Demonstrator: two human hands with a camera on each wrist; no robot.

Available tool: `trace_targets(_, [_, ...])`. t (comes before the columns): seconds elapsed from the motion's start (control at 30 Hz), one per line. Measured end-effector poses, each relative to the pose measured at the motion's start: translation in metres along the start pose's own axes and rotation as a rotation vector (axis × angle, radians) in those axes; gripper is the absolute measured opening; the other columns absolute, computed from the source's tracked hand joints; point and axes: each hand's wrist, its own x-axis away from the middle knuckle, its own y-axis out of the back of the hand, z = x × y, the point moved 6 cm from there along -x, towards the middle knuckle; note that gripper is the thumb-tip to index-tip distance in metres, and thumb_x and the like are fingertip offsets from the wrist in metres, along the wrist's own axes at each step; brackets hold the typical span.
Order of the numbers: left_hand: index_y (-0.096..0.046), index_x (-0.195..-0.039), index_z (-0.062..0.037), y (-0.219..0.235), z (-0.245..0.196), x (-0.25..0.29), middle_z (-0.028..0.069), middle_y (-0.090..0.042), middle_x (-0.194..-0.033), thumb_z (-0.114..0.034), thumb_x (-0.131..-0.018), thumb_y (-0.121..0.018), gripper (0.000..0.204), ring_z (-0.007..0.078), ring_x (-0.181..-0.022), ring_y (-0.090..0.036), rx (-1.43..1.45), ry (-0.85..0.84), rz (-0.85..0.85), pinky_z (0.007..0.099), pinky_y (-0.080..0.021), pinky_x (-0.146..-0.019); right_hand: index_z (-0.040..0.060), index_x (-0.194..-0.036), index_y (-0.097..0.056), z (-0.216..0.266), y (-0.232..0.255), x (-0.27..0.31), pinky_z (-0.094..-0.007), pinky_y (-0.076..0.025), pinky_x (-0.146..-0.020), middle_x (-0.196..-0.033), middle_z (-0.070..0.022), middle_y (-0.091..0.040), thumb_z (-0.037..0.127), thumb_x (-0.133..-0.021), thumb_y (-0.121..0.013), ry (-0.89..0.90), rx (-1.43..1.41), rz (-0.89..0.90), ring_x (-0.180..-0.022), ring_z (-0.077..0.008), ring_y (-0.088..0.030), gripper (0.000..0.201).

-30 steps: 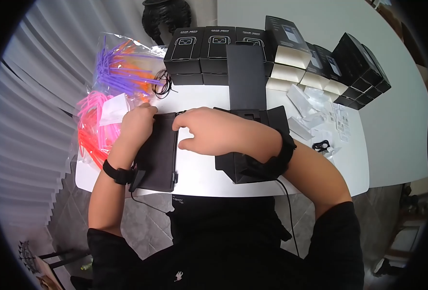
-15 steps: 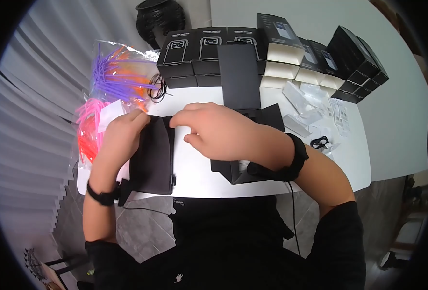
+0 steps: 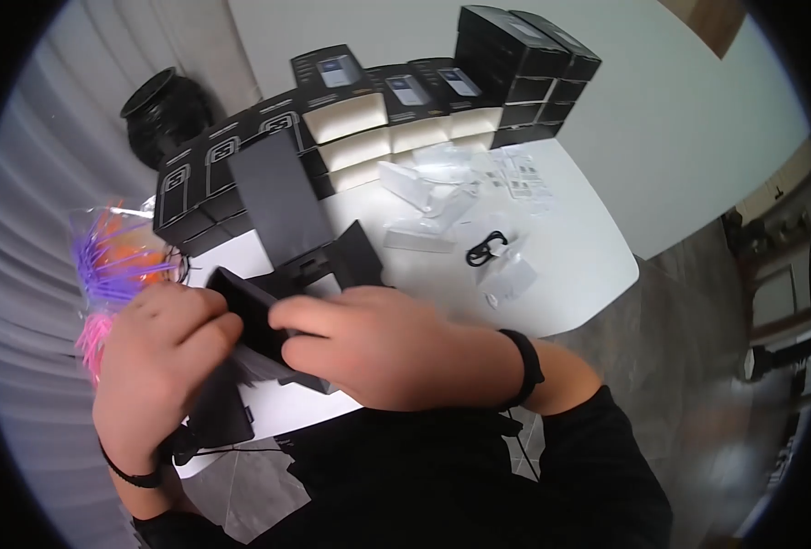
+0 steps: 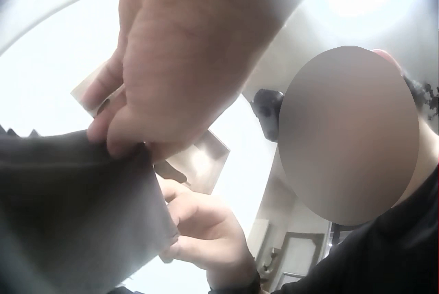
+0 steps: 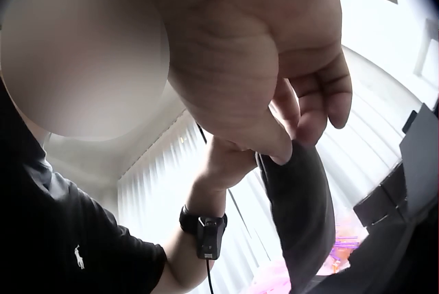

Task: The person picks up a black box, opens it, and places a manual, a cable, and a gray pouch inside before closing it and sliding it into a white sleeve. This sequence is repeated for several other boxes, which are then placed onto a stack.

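A black, soft-looking flat case (image 3: 218,407) lies at the table's left front, with part of it raised between the hands. My left hand (image 3: 163,357) pinches the upper left edge of this raised part. On its other side my right hand (image 3: 378,348) grips the edge between thumb and fingers. In the right wrist view the thumb and fingertips meet at the top of the dark panel (image 5: 302,212). The left wrist view shows both hands at the same dark sheet (image 4: 75,205). Just behind stands an opened black box (image 3: 355,256), its long lid raised.
Black cartons (image 3: 213,174) line the back of the white table (image 3: 561,265), with a taller stack (image 3: 520,82) at the far right. Clear plastic wrapping (image 3: 433,192) and a coiled black cable (image 3: 486,247) lie to the right. Bagged purple and orange sticks (image 3: 117,261) lie left.
The head view has swung to the right. Both hands have lifted part of the black case off the table and toward the open box, and the right hand has taken hold of its edge.
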Motion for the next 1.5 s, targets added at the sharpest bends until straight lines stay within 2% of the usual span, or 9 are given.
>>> trace_targets(0.03, [-0.064, -0.087, -0.0034, -0.011, -0.002, -0.006, 0.0085, -0.062, -0.091, -0.008, -0.068, -0.066, 0.021, 0.029, -0.08, -0.062, 0.029, -0.024, 0.039, 0.0393, -0.049, -0.07, 0.0034, -0.095, -0.061, -0.009, -0.005, 0.013, -0.0387, -0.052, -0.071, -0.112, -0.0097, -0.061, 0.001, -0.079, -0.065, -0.035, 0.019, -0.008, -0.08, -0.0292, -0.063, 0.017])
trace_targets(0.33, [-0.064, -0.078, -0.0044, -0.07, -0.016, -0.025, 0.0065, -0.061, -0.087, -0.011, -0.067, -0.065, 0.013, 0.0254, -0.077, -0.061, 0.136, -0.092, 0.201, 0.037, -0.05, -0.072, -0.0003, -0.1, -0.062, -0.044, -0.025, 0.072, -0.038, -0.054, -0.074, -0.104, -0.012, -0.065, 0.001, -0.084, -0.063, -0.182, -0.007, -0.085, -0.089, -0.0293, -0.066, 0.016])
trace_targets(0.43, [-0.063, -0.077, -0.0049, -0.073, -0.015, -0.021, 0.0062, -0.06, -0.085, -0.011, -0.069, -0.063, 0.01, 0.0251, -0.076, -0.061, 0.152, -0.076, 0.261, 0.0368, -0.049, -0.071, -0.001, -0.099, -0.064, -0.053, 0.018, 0.077, -0.0384, -0.055, -0.076, -0.102, -0.0128, -0.068, 0.001, -0.085, -0.062, -0.224, 0.064, -0.036, -0.092, -0.0299, -0.067, 0.014])
trace_targets(0.53, [-0.063, -0.077, -0.0047, -0.068, -0.015, -0.019, 0.0062, -0.059, -0.083, -0.012, -0.068, -0.067, 0.012, 0.0256, -0.075, -0.061, 0.196, -0.101, 0.227, 0.0374, -0.049, -0.07, 0.004, -0.095, -0.07, -0.095, 0.073, 0.096, -0.0359, -0.056, -0.072, -0.093, -0.0107, -0.071, -0.001, -0.085, -0.066, -0.309, 0.19, -0.268, -0.083, -0.0281, -0.069, 0.012])
trace_targets(0.6, [-0.064, -0.077, -0.004, -0.068, -0.014, -0.016, 0.0076, -0.062, -0.085, -0.018, -0.07, -0.073, 0.018, 0.0287, -0.075, -0.062, 0.256, -0.07, 0.245, 0.0397, -0.049, -0.069, 0.0038, -0.095, -0.072, -0.139, 0.1, 0.103, -0.0337, -0.055, -0.071, -0.09, -0.0117, -0.07, -0.002, -0.081, -0.07, -0.596, 0.306, -0.123, -0.079, -0.028, -0.068, 0.016])
trace_targets(0.73, [-0.062, -0.076, -0.004, -0.071, -0.014, -0.012, 0.0084, -0.062, -0.085, -0.028, -0.072, -0.078, 0.029, 0.0304, -0.075, -0.062, 0.314, -0.05, 0.249, 0.0411, -0.049, -0.068, 0.0043, -0.099, -0.073, -0.208, 0.1, 0.134, -0.0366, -0.053, -0.078, -0.093, -0.0125, -0.07, -0.002, -0.079, -0.072, -0.858, 0.378, 0.207, -0.087, -0.0289, -0.068, 0.02])
trace_targets(0.93, [-0.061, -0.076, -0.0038, -0.078, -0.012, -0.005, 0.0084, -0.061, -0.086, -0.027, -0.072, -0.079, 0.03, 0.03, -0.076, -0.062, 0.293, -0.029, 0.215, 0.0409, -0.049, -0.069, 0.0024, -0.09, -0.069, -0.222, 0.083, 0.147, -0.0384, -0.051, -0.073, -0.088, -0.0135, -0.069, -0.002, -0.074, -0.076, -1.032, 0.364, 0.407, -0.086, -0.029, -0.067, 0.017])
trace_targets(1.13, [-0.061, -0.077, -0.0035, -0.08, -0.011, -0.001, 0.009, -0.062, -0.089, -0.023, -0.072, -0.08, 0.027, 0.0301, -0.077, -0.062, 0.3, -0.024, 0.159, 0.041, -0.049, -0.069, 0.0024, -0.086, -0.064, -0.226, 0.076, 0.145, -0.0404, -0.05, -0.07, -0.084, -0.0156, -0.068, 0.001, -0.078, -0.07, -0.972, 0.45, 0.518, -0.082, -0.0337, -0.066, 0.01])
trace_targets(1.5, [-0.062, -0.077, -0.0019, -0.074, -0.013, 0.002, 0.0093, -0.06, -0.088, -0.014, -0.07, -0.079, 0.022, 0.0283, -0.077, -0.061, 0.298, -0.031, 0.115, 0.039, -0.051, -0.069, 0.0011, -0.096, -0.067, -0.226, 0.068, 0.139, -0.0443, -0.052, -0.078, -0.092, -0.019, -0.07, 0.012, -0.083, -0.067, -1.017, 0.54, 0.371, -0.089, -0.0384, -0.067, 0.018])
